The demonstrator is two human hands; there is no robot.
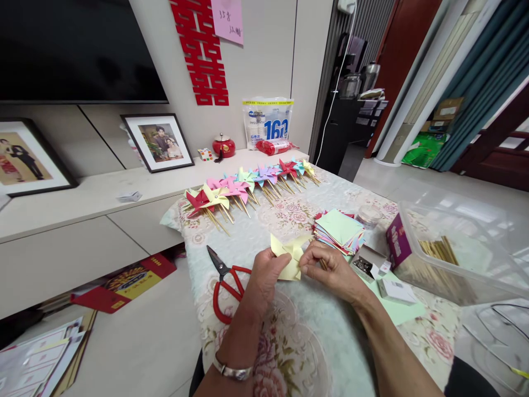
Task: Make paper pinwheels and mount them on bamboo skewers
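Yellow paper pinwheel (289, 256) sat pinched between both hands above the table's floral cloth (289, 331). Left hand (264, 275) gripped its left edge; right hand (330, 270) closed on its centre, nearer. Red scissors (225, 284) lay just left.

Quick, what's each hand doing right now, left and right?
Left hand: closed, pinching the yellow paper pinwheel.
Right hand: closed on the same pinwheel, fingers at its centre.

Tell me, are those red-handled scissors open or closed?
Closed: the red-handled scissors lie flat on the tablecloth beside the left hand, blades together in one point.
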